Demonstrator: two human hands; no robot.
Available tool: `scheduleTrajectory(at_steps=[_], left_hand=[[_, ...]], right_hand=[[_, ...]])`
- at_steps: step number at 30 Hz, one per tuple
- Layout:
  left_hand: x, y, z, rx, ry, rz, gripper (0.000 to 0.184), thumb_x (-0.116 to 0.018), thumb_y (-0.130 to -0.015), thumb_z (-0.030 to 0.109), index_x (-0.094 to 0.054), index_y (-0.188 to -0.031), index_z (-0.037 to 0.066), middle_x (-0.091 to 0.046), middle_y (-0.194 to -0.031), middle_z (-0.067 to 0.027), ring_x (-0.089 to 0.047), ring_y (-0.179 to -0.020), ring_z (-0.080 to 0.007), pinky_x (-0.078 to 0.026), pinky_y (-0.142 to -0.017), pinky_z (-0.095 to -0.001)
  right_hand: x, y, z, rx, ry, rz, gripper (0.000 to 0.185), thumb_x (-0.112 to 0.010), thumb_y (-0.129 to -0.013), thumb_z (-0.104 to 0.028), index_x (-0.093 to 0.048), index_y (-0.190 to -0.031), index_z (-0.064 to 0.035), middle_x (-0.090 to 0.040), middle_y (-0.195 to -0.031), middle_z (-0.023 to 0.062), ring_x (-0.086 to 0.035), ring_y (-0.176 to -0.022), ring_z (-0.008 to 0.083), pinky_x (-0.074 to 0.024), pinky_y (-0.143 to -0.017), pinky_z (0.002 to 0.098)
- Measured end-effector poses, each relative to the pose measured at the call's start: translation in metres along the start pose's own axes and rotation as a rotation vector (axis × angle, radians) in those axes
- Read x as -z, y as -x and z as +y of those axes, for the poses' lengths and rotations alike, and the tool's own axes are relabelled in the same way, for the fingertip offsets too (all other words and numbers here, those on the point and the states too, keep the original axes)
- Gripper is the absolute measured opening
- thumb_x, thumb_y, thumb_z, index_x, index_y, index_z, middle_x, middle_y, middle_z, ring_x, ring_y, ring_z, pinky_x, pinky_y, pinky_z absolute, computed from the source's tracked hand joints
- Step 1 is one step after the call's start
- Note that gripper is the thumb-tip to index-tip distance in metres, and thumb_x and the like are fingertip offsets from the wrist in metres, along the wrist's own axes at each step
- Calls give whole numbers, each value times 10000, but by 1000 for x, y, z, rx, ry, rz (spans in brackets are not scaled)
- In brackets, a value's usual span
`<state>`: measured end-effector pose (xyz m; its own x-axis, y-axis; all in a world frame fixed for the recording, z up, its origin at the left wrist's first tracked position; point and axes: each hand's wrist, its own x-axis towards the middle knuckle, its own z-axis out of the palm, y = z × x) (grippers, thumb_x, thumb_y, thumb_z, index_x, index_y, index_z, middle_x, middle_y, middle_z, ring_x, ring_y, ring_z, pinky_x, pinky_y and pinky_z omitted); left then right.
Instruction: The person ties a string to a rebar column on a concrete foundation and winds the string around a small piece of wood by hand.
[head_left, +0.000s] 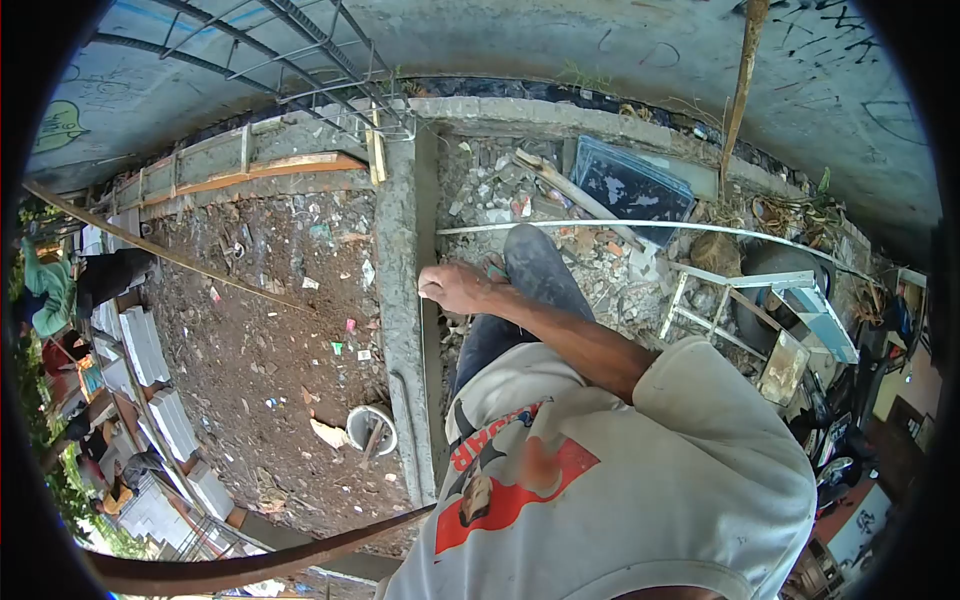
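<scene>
My right hand (455, 288) is closed in a fist in front of my bent knee, by the edge of a grey concrete beam (398, 240). Whatever its fingers hold, if anything, is hidden. Dark, dusty trousers (545, 265) cover the knee beneath my forearm. My left hand is out of the picture. Left of the beam, a pale bucket (352, 428) stands on the dirt with a stick-like handle in it. A thin bent rod (404, 410) lies along the beam's lower part.
A rebar cage (270, 50) rises at the upper left. Rubble, a stack of dark panels (630, 190), a long pale pole (700, 225) and a white frame (715, 310) lie right. Grey blocks (145, 345) and another person (50, 290) are left. A brown bar (250, 562) crosses the lower left.
</scene>
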<state>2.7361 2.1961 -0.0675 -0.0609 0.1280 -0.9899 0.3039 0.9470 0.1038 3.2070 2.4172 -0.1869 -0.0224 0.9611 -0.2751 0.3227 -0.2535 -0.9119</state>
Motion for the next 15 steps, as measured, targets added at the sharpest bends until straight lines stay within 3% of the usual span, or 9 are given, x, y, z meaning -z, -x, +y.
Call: scheduleTrajectory(at_steps=[5, 10, 13, 15], left_hand=[[-50, 7, -4, 27, -91, 58, 402, -608, -1035, 343, -665, -1251, 9, -682, -1144, -203, -663, -1042, -375, -530, -847, -519], [-127, 5, 7, -23, -309, 53, 401, -606, -1025, 330, -649, -1264, 10, -664, -1210, -228, -644, -1095, -402, -521, -881, -540], [-185, -15, 46, -341, -760, 78, 402, -605, -1019, 322, -639, -1272, 11, -653, -1250, -243, -632, -1127, -418, -515, -900, -553], [-235, -41, 104, -561, -582, 349, 403, -604, -1015, 317, -632, -1277, 12, -646, -1276, -254, -624, -1148, -429, -512, -914, -561]], right_hand=[[18, 4, 19, -83, 17, -167, 263, -628, -973, -309, -755, -1050, -92, -776, -1016, 169, -740, -986, 378, -559, -874, 496], [37, -13, 55, 67, 24, -456, 238, -654, -957, -264, -746, -993, -47, -769, -984, 169, -741, -957, 359, -556, -873, 470], [66, -24, 47, -13, 93, -656, 247, -646, -961, -275, -736, -1006, -50, -758, -963, 174, -735, -947, 367, -556, -870, 473], [75, -26, 55, 64, 113, -733, 247, -630, -973, -280, -733, -1019, -60, -759, -971, 169, -734, -951, 362, -555, -873, 468]])
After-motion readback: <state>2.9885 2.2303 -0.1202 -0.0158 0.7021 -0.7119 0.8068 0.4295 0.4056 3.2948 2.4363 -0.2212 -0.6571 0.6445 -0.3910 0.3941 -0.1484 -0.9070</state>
